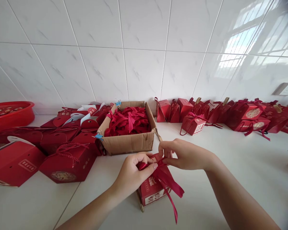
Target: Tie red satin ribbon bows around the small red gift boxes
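Observation:
A small red gift box [151, 191] with gold lettering lies on the white counter in front of me, a twisted cord showing at its lower left corner. Across its top runs a dark red ribbon [169, 182], its two tails trailing to the lower right. My left hand [133, 171] is closed, pinching a loop of the ribbon between thumb and fingers over the box. From the right, my right hand [182, 155] pinches the ribbon close to the left fingertips. The ribbon's crossing is partly hidden by the fingers.
Behind the box stands a cardboard box [128, 145] of loose red ribbons with blue binder clips. Larger red boxes [67, 163] crowd the left, beside a red basin [19, 116]. Small red boxes [194, 124] line the tiled wall at the right.

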{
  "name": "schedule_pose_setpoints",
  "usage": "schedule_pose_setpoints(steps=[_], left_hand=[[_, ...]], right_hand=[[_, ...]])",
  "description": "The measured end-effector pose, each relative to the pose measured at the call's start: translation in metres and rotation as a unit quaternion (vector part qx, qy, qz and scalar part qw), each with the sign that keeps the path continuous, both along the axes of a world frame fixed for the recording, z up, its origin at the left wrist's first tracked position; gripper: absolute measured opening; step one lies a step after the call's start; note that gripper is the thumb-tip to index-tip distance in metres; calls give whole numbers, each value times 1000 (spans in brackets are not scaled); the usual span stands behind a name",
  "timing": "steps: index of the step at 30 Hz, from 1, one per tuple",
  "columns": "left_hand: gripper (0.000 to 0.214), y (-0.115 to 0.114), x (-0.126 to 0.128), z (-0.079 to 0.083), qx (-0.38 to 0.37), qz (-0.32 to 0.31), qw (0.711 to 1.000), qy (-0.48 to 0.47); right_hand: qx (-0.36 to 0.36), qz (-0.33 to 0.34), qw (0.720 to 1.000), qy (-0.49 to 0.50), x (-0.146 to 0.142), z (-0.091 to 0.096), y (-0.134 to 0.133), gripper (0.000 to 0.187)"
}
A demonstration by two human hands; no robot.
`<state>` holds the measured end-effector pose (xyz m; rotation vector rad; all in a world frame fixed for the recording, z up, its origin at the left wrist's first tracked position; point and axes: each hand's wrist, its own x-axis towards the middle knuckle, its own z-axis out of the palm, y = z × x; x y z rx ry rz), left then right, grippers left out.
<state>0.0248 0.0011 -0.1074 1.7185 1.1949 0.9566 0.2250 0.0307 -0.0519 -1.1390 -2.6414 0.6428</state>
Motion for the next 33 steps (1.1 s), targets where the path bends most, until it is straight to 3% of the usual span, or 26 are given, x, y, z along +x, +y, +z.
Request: schedule_pose_setpoints(steps=[13, 18, 24, 30, 33], left_hand=[[36, -1, -3, -3, -5, -22, 1000, 4], [24, -2, -4, -4, -10, -26, 1000, -11], [43, -3, -2, -5, 13, -24, 999, -28], [45, -4, -1, -5, 28, -23, 999, -24], [45, -5, 0, -7, 21, -9, 999, -22]], right_hand=[[0, -8, 1000, -12, 6, 2, 5, 10], [-49, 54, 997, 36, 9, 2, 9, 9], [-78, 81, 993, 30, 7, 0, 10, 10], [-72, 85, 992, 63, 7, 1, 11, 11], [-118, 93, 986, 65, 9, 0, 14, 14]])
